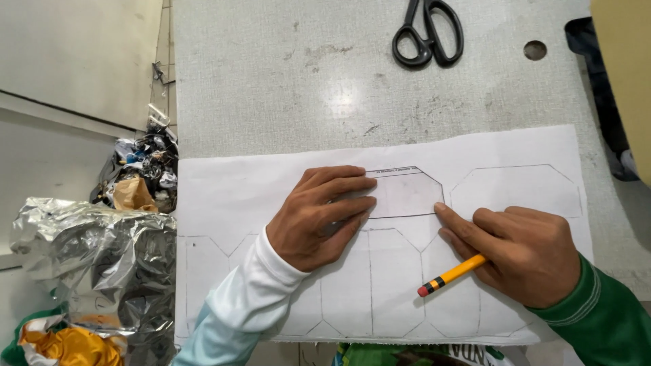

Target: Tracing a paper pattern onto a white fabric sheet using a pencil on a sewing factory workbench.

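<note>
One pencil (pixel 452 274) is pinched in the right hand (pixel 525 254), its long axis slanted with the red eraser end down-left and the tip hidden under the fingers, which are pressed together at the template's right corner; one small template (pixel 405 194) is pinned flat by the spread fingers of the left hand (pixel 319 217), so it lies just left of the pencil hand, long axis running left to right, on one white sheet (pixel 224 190) of traced outlines; farther off, well apart, one pair of black scissors (pixel 427 32) is seen on the grey table (pixel 285 74).
</note>
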